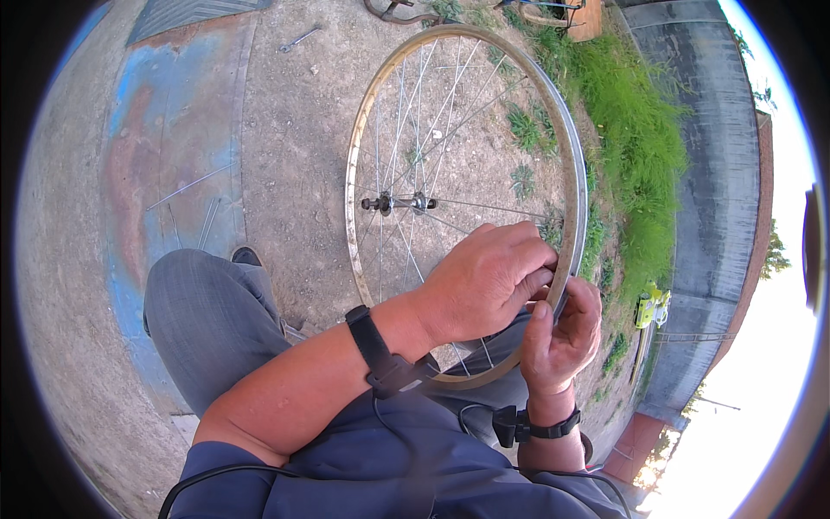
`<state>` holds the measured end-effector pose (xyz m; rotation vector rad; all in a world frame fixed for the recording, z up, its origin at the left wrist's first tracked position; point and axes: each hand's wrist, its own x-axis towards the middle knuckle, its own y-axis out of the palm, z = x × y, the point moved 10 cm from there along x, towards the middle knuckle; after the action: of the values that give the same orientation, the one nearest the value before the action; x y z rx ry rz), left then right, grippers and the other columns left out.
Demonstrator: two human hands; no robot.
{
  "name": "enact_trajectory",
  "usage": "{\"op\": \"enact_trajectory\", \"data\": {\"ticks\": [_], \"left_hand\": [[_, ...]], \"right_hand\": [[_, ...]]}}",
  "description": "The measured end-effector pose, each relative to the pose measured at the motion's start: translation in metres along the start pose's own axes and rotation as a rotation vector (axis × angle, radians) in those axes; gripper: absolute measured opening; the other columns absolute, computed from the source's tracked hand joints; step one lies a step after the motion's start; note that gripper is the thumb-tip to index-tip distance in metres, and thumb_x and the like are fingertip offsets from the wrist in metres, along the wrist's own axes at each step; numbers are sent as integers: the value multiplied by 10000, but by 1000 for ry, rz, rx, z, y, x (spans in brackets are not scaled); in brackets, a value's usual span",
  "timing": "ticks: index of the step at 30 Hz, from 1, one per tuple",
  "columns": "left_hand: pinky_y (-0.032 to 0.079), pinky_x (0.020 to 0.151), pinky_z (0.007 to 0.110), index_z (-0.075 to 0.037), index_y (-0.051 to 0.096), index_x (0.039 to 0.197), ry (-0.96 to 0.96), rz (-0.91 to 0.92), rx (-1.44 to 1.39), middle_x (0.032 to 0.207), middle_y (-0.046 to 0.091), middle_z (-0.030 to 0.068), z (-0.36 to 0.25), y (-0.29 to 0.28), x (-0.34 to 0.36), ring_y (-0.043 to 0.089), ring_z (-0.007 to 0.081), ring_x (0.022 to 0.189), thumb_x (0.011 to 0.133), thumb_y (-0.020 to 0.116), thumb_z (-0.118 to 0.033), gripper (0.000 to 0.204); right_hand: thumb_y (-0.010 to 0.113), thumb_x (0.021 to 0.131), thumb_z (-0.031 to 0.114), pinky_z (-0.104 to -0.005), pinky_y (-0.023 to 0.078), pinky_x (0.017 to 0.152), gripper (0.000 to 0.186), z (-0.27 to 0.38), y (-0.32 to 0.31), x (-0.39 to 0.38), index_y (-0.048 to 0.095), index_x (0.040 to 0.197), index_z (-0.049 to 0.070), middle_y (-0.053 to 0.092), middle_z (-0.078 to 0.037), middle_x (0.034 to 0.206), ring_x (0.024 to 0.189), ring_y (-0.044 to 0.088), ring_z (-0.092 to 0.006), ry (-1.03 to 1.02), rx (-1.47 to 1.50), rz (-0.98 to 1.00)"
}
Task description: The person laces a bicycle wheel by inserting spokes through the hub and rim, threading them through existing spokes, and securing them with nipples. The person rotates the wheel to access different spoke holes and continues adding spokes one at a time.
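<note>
- Nearest, the left hand (484,281) curls over the lower right stretch of a bare bicycle wheel (566,173), fingers bent down onto the rim and clenched there; whether they pinch a spoke end or a nipple is hidden under the knuckles
- Just beside it, touching, the right hand (562,333) comes up from below, palm toward the rim, thumb and fingertips pressed on the same spot from the outer side; what it grips, if anything beyond the rim itself, I cannot tell
- Each wrist carries a black strap (373,346) with a cable running back across the dark blue shirt
- The wheel stands upright on its edge, its lowest arc resting against the person's lap under both hands, the top well beyond them
- Above the hands, inside the hoop, thin steel spokes (415,112) run to the hub (399,204) with its axle stubs
- Judged from its look, the wheel is light and stiff at the rim but whippy at the spokes, which bend easily; the smooth metal could slip, so the rim edge or the hub are the places to hold
- Left of the left hand, a knee in grey trousers (207,311)
- Far beyond the hands, a spanner (300,38) lies on the gritty ground; to the right, a grass strip (640,147) along a concrete wall
</note>
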<state>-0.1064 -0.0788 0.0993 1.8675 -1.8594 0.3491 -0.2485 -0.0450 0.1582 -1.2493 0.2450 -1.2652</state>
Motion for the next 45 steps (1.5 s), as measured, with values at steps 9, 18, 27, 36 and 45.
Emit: {"op": "enact_trajectory", "data": {"ticks": [9,18,27,36,45], "left_hand": [[468,789,454,-95,635,1019,3,-32,-17,924,632,89,-1,-3,-1,645,345,892,865,747,-94,190],[470,759,409,-95,668,1019,44,-44,19,902,616,84,0,-2,-2,624,329,825,875,743,-126,164],[466,764,413,-89,662,1020,36,-52,9,903,610,90,-1,-4,-2,614,336,820,865,745,-141,184],[477,747,416,-82,657,996,-28,-71,-38,898,612,92,4,-4,0,623,339,820,887,739,-135,146],[463,782,459,-81,631,1034,6,-16,-8,918,617,94,0,-2,0,633,354,888,873,735,-102,194]], "right_hand": [[744,856,83,-318,443,636,439,0,1,0,617,1272,22,669,-135,1083,804,581,-231,9,5,15],[742,850,73,-317,448,639,442,0,1,0,618,1271,23,669,-136,1082,808,585,-229,11,16,10],[738,850,72,-316,454,642,441,0,1,0,617,1272,24,671,-136,1080,810,591,-229,16,14,21],[738,862,79,-325,455,648,433,-1,1,0,616,1273,20,669,-138,1079,819,593,-237,26,17,11],[734,861,77,-330,459,655,424,-1,2,0,623,1266,17,671,-134,1072,828,597,-242,32,37,9]]}}
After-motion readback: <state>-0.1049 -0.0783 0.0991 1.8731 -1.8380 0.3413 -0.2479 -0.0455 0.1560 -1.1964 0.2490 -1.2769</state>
